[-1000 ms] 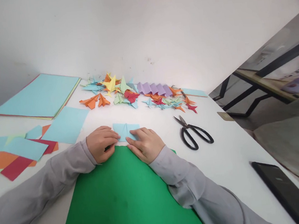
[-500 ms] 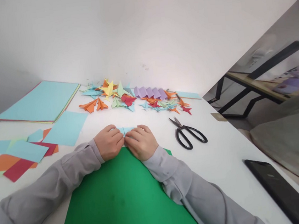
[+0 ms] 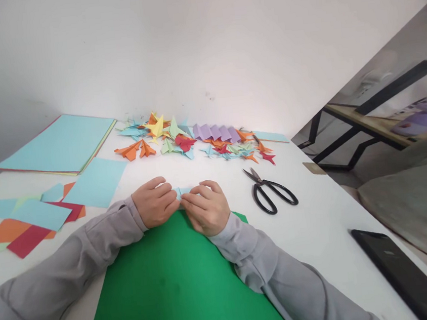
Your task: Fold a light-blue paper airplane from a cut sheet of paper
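A small piece of light blue folded paper (image 3: 183, 190) is pinched between both of my hands, mostly covered by the fingers. My left hand (image 3: 154, 203) is closed on its left side, with the fingers curled. On the other side, my right hand (image 3: 206, 207) grips it between thumb and fingertips. A crease line shows in the bit of paper between the hands. Both hands are over the far end of a large green sheet (image 3: 176, 281), which lies on the white table.
Folded paper figures (image 3: 158, 127) in several colours and a purple pleated strip (image 3: 216, 132) lie along the wall. Black-handled scissors (image 3: 264, 190) and a phone (image 3: 401, 272) are on the right. Loose paper pieces (image 3: 39, 215) and a stack of blue sheets (image 3: 59, 144) are on the left.
My right hand has shifted slightly right and its fingers have lifted and bent more. Less of the light blue paper shows between the hands. The whole view has shifted a little.
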Available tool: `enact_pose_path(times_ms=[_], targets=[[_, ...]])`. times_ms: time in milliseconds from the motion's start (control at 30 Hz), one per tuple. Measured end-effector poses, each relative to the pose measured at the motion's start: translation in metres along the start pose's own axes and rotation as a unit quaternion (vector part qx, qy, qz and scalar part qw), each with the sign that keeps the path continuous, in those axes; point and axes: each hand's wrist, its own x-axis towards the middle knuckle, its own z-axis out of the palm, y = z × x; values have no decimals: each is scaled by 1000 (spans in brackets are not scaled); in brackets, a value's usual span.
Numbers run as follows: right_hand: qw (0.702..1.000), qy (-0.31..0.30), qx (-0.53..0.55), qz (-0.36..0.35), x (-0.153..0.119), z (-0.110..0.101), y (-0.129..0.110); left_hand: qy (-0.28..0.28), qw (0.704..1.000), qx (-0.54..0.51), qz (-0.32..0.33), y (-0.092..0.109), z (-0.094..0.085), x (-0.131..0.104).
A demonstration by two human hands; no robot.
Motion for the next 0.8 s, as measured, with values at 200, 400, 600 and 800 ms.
enact_pose_path(times_ms=[200, 400, 600, 800], targets=[[1000, 25, 10, 6, -4, 2, 2, 13, 1000, -10, -17, 0, 1, -6], [998, 31, 21, 55, -7, -1, 8, 19, 999, -26, -42, -2, 2, -10], [999, 41, 17, 14, -7, 4, 10, 19, 997, -45, -64, 3, 5, -9], [999, 21, 23, 10, -4, 2, 4, 52, 996, -62, -46, 10, 10, -7]])
